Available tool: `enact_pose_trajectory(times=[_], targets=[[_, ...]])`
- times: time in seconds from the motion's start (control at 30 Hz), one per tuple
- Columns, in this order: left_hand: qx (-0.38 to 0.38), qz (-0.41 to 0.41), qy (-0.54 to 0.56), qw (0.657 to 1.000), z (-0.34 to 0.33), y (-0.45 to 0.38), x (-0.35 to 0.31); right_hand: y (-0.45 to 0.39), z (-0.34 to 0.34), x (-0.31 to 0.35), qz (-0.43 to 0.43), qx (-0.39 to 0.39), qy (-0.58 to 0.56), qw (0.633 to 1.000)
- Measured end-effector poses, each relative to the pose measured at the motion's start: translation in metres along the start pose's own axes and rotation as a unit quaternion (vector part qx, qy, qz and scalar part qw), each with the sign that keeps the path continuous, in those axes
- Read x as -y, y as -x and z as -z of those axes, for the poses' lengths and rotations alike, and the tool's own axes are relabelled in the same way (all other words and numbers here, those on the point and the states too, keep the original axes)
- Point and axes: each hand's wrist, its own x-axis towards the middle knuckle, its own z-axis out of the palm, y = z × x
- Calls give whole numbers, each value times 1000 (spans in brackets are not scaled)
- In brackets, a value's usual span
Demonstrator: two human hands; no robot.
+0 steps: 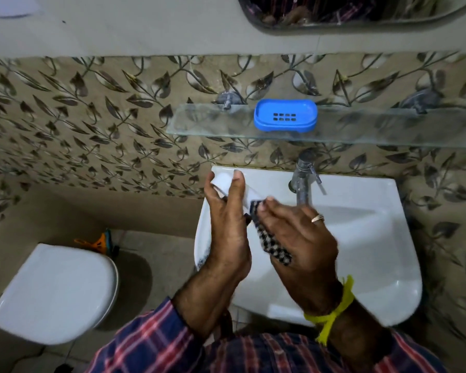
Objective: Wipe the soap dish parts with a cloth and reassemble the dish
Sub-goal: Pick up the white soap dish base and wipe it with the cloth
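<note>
Over the sink (pixel 361 265), our left hand (pixel 226 224) clamps the white dish part (pixel 223 181) while our right hand (pixel 301 235), closed on the checked cloth (pixel 269 240), should wipe it firmly; the blue tray (pixel 285 115) waits on the glass shelf (pixel 388 125).

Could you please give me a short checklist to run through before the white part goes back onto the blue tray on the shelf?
1. White part held firmly in the left hand: ok, fingers wrap its edges.
2. Checked cloth held in the right hand and touching the white part: ok.
3. White part fully wiped and dry: cannot tell, its surface is mostly hidden by the hands.
4. Blue tray resting flat on the glass shelf, with nothing in it: ok.
5. Blue tray already wiped: cannot tell.
6. Tap not running over the sink: ok, no water stream visible.
</note>
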Motion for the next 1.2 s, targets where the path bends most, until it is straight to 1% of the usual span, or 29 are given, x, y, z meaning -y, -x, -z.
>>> enact_pose_trajectory(times=[0.07, 0.1, 0.13, 0.17, 0.23, 0.27, 0.3, 0.37, 0.5, 0.6, 0.67, 0.7, 0.73, 0.83, 0.87, 0.93, 1.0, 1.03, 1.13, 1.2], targets=[[16, 53, 49, 997, 8, -11, 3, 1, 7, -1, -1, 79, -70, 994], [34, 86, 65, 994, 12, -14, 4, 0, 12, -3, -32, 102, -102, 989], [56, 115, 72, 989, 15, -16, 6, -3, 15, -5, -84, 99, -126, 984], [79, 135, 72, 985, 17, -17, 10, -7, 17, -9, -145, 72, -147, 976], [118, 145, 64, 980, 17, -16, 20, -17, 19, -20, -262, 1, -194, 945], [130, 143, 63, 979, 16, -14, 23, -22, 18, -25, -293, -7, -214, 932], [139, 142, 65, 978, 14, -13, 27, -26, 17, -28, -292, 1, -208, 934], [166, 138, 76, 973, 11, -12, 32, -30, 10, -24, -248, 28, -154, 956], [201, 127, 103, 966, 13, -16, 36, -17, -6, -5, -187, 8, -141, 972], [212, 142, 126, 959, 20, -16, 36, -1, -3, -8, -137, 52, -113, 983], [207, 159, 123, 958, 21, -13, 38, -6, -4, -18, -168, 42, -96, 980], [204, 165, 123, 957, 20, -12, 40, -12, -6, -20, -188, 30, -103, 976], [206, 168, 123, 956, 20, -12, 40, -16, -7, -18, -188, 31, -115, 975], [199, 167, 128, 957, 22, -17, 33, -12, -8, -6, -104, 82, -122, 984], [205, 165, 132, 956, 24, -18, 32, -7, -5, -3, -94, 95, -108, 985], [210, 160, 120, 957, 26, -14, 34, -4, -3, -8, -126, 85, -83, 985], [202, 165, 112, 959, 22, -10, 37, -10, -7, -14, -165, 64, -88, 980], [194, 168, 112, 960, 19, -11, 36, -13, -8, -11, -160, 70, -92, 980], [184, 143, 98, 968, 18, -23, 24, -3, -7, 3, -99, 110, -89, 985], [189, 129, 80, 970, 18, -26, 21, 5, -2, 4, -105, 112, -73, 985]])
